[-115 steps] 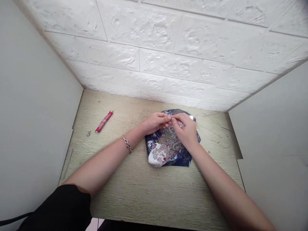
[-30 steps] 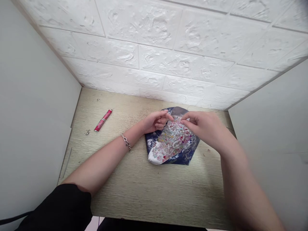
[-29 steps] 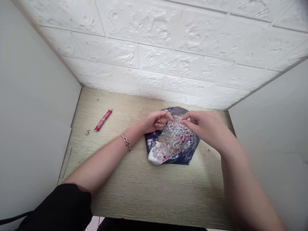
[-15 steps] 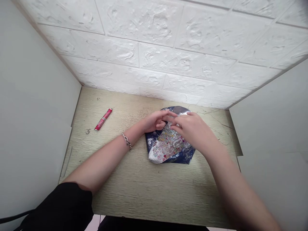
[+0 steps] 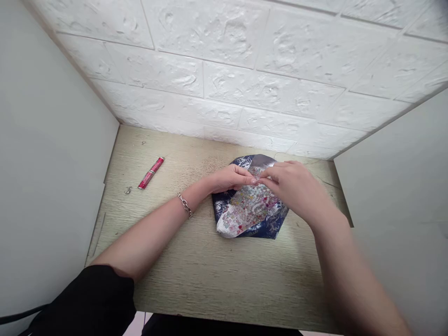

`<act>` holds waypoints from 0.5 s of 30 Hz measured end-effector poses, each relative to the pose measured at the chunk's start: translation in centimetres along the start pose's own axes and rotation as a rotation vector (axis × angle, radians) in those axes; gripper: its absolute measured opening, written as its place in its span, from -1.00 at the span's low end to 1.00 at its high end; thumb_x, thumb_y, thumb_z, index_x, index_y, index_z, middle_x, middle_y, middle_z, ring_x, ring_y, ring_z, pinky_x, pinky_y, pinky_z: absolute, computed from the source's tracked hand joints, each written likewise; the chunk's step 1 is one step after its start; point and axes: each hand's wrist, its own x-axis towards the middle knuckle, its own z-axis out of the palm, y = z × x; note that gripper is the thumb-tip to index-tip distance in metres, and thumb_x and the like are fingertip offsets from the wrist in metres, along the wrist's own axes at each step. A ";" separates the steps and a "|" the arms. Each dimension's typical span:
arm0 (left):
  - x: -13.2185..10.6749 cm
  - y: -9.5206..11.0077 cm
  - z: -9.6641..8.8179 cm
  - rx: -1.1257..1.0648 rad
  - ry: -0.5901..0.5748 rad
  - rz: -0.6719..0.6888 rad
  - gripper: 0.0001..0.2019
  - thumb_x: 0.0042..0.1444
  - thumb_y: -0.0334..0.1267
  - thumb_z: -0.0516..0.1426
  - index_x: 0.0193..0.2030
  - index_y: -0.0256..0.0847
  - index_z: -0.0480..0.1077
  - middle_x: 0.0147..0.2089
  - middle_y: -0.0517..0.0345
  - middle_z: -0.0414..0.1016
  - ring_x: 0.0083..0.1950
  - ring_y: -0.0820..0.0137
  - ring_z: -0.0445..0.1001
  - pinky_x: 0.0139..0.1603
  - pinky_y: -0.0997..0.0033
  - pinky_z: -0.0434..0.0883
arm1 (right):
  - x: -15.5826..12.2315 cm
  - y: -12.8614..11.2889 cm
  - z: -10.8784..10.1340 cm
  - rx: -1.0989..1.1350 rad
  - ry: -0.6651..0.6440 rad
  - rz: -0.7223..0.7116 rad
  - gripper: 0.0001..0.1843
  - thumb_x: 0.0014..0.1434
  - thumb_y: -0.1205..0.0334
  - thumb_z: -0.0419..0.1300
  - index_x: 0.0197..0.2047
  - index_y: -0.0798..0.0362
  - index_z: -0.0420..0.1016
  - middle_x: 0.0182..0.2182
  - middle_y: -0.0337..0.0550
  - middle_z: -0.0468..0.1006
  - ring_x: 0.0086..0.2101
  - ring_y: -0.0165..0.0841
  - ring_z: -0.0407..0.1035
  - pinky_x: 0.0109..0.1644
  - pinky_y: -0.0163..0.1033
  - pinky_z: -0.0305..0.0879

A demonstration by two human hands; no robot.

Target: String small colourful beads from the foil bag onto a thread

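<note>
Head view: hands (image 5: 231, 179) (image 5: 294, 186) close together

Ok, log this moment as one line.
left hand: pinching, above beads; right hand: pinching, fingertips near left's; any held item: too small to tell; red tube: on table, left of blue sheet

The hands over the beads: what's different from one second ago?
The left hand has reached right and the right hand a little left, so the gap between them has all but closed. Anything they pinch is too small to see. The blue sheet and red tube stayed put.
</note>
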 end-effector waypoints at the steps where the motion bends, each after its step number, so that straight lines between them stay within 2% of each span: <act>1: 0.0 0.1 0.1 0.004 0.006 -0.006 -0.77 -0.25 -0.17 0.25 -0.54 -0.33 0.41 -0.74 0.38 0.02 -0.69 0.70 -0.07 -0.68 0.57 -0.14 | -0.1 -0.1 -0.2 -0.004 -0.008 0.012 -0.79 0.12 0.26 0.01 -0.41 0.05 0.45 -0.51 -0.20 0.43 -0.43 -0.39 0.29 -0.29 -0.27 0.10; 5: -0.1 0.2 0.2 -0.013 0.044 -0.016 -0.76 -0.21 -0.14 0.23 -0.53 -0.29 0.37 -0.78 0.42 -0.07 -0.75 0.72 -0.16 -0.72 0.57 -0.25 | -0.5 -0.1 -0.7 -0.038 -0.036 0.052 -0.75 0.14 0.25 -0.04 -0.40 0.05 0.44 -0.51 -0.19 0.41 -0.45 -0.42 0.28 -0.39 -0.32 0.03; 7: -0.1 0.2 0.2 -0.048 0.068 -0.011 -0.77 -0.20 -0.14 0.22 -0.53 -0.27 0.35 -0.79 0.43 -0.09 -0.77 0.71 -0.17 -0.74 0.58 -0.26 | -0.6 0.0 -0.8 -0.059 -0.071 0.042 -0.74 0.13 0.27 -0.05 -0.45 0.05 0.42 -0.52 -0.19 0.40 -0.47 -0.43 0.26 -0.42 -0.33 -0.01; 11: 0.0 0.2 0.1 -0.133 0.120 0.008 -0.78 -0.19 -0.17 0.22 -0.51 -0.27 0.33 -0.78 0.45 -0.11 -0.78 0.72 -0.18 -0.75 0.60 -0.25 | -0.8 0.0 -0.2 -0.022 -0.270 0.041 -0.74 0.06 0.34 -0.02 -0.62 0.10 0.32 -0.63 -0.22 0.32 -0.58 -0.49 0.15 -0.49 -0.33 -0.08; 15: 0.1 0.2 0.1 -0.199 0.148 0.040 -0.80 -0.16 -0.20 0.21 -0.47 -0.28 0.32 -0.76 0.45 -0.10 -0.77 0.73 -0.17 -0.76 0.63 -0.23 | -0.6 -0.7 1.3 0.073 -0.461 0.046 -0.76 -0.02 0.38 -0.01 -0.67 0.11 0.31 -0.67 -0.22 0.27 -0.62 -0.52 0.07 -0.53 -0.34 -0.11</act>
